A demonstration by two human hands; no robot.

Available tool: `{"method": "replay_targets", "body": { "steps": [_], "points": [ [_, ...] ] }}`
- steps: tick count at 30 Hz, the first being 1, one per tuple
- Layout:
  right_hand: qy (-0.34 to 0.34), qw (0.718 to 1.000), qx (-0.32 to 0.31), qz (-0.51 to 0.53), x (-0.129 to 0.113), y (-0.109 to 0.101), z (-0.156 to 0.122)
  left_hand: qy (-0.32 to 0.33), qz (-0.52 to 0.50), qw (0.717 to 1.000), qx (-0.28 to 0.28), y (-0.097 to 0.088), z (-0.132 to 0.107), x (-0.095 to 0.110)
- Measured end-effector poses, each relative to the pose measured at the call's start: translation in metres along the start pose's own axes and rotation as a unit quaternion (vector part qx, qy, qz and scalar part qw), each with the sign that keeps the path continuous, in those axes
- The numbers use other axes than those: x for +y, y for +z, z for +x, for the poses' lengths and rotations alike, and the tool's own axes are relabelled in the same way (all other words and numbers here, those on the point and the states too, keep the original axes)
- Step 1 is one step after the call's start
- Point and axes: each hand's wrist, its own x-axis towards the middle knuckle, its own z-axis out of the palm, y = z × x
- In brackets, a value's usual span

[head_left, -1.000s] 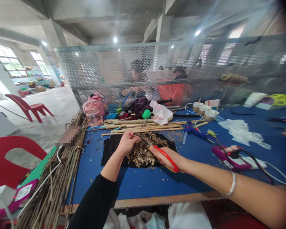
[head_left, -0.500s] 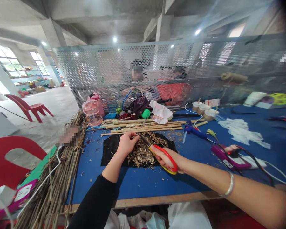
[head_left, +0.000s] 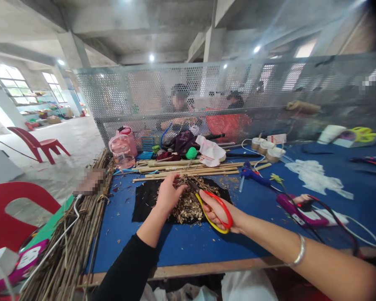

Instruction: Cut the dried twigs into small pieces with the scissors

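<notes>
My right hand [head_left: 219,213] grips scissors [head_left: 221,204] with red and yellow handles. Their dark blades point up and left over a pile of cut plant chips [head_left: 189,209]. My left hand [head_left: 169,194] is just left of the blade tips, above the pile's left edge. Its fingers are curled and its thumb stands out toward the blades; what the fingers hold is too small and hidden to name. Beneath the chips is a black cloth [head_left: 142,205] on the blue tabletop [head_left: 188,246]. Thin twigs [head_left: 207,182] lie at the back of the pile.
Bamboo sticks [head_left: 191,170] lie behind the cloth. Long dry stalks [head_left: 78,238] are bundled at left, with a pink jug [head_left: 123,150] beyond. At right are a blue glue gun [head_left: 257,174], a purple power strip [head_left: 296,211] and white cloth [head_left: 316,175]. A perforated screen [head_left: 150,96] stands behind.
My left thumb has moved away from the fingers, and that hand has turned a little. The scissors remain in my right hand near the same spot. The view has tilted slightly upward.
</notes>
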Motion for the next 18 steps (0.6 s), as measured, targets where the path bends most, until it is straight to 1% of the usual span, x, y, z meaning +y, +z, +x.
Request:
{"method": "replay_targets", "body": {
  "steps": [4, 7, 9, 12, 15, 18],
  "points": [
    [-0.008, 1.0, -0.022, 0.007, 0.0029, 0.0032, 0.002, 0.003, -0.011, 1.0, 0.016, 0.0044, 0.0002, -0.0012],
    [-0.014, 1.0, -0.026, 0.01, 0.0022, 0.0051, 0.0007, -0.023, -0.022, 0.999, 0.042, 0.0035, 0.0003, -0.0012],
    [-0.02, 0.999, -0.024, 0.017, 0.0016, 0.0061, -0.0003, -0.033, -0.034, 0.998, 0.04, 0.003, -0.0003, -0.0009],
    [-0.022, 0.999, -0.02, 0.021, 0.0016, 0.0067, -0.0006, -0.02, -0.034, 0.999, 0.025, 0.0028, -0.0012, -0.0012],
    [-0.023, 1.0, -0.011, 0.017, 0.0028, 0.0057, 0.0002, -0.011, -0.014, 1.0, 0.022, 0.0012, -0.0011, -0.0031],
    [-0.022, 1.0, -0.002, 0.015, 0.0041, 0.0032, 0.0008, -0.016, 0.018, 0.999, 0.022, -0.0021, -0.0002, -0.0053]
  ]
}}
